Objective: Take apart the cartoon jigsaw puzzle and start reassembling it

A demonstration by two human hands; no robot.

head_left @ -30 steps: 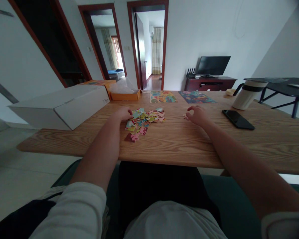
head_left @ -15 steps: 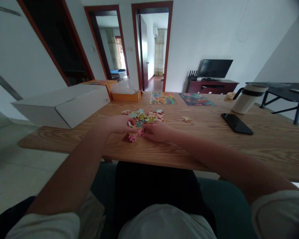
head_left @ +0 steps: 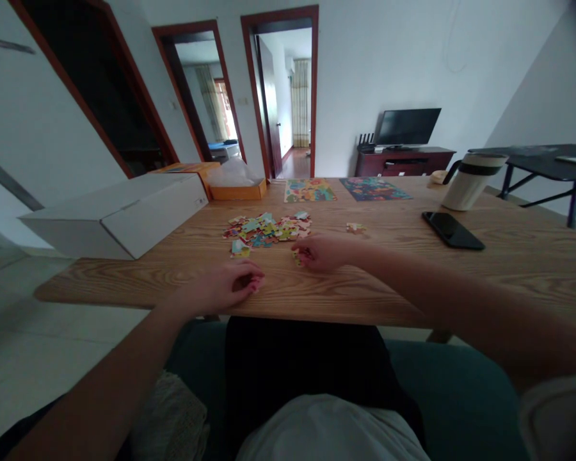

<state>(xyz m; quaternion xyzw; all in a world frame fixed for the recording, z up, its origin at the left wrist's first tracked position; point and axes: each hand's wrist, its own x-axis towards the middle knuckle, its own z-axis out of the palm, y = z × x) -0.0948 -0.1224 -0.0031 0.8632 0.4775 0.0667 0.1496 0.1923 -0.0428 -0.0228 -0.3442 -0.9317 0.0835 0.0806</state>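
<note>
Near the table's front edge, my left hand (head_left: 221, 288) pinches a pink puzzle piece (head_left: 255, 284) between thumb and fingers. To the right of it and a bit farther back, my right hand (head_left: 324, 252) is closed on pink and yellow-green puzzle pieces (head_left: 297, 257), partly hidden by the fingers. Just beyond both hands lies a heap of mixed puzzle pieces (head_left: 269, 227). A light blue and yellow piece (head_left: 240, 249) rests at the heap's near side. One lone puzzle piece (head_left: 355, 227) lies to the right of the heap.
A white box (head_left: 120, 208) stands at the left, beside an orange tray (head_left: 237, 191) with clear plastic. Two printed puzzle sheets (head_left: 310, 191) lie at the back of the wooden table (head_left: 384, 275). Rightward are a black phone (head_left: 452, 230) and a mug (head_left: 471, 182).
My left hand has come back from the heap toward the front edge with the pink piece. My right hand has shifted right, away from the heap.
</note>
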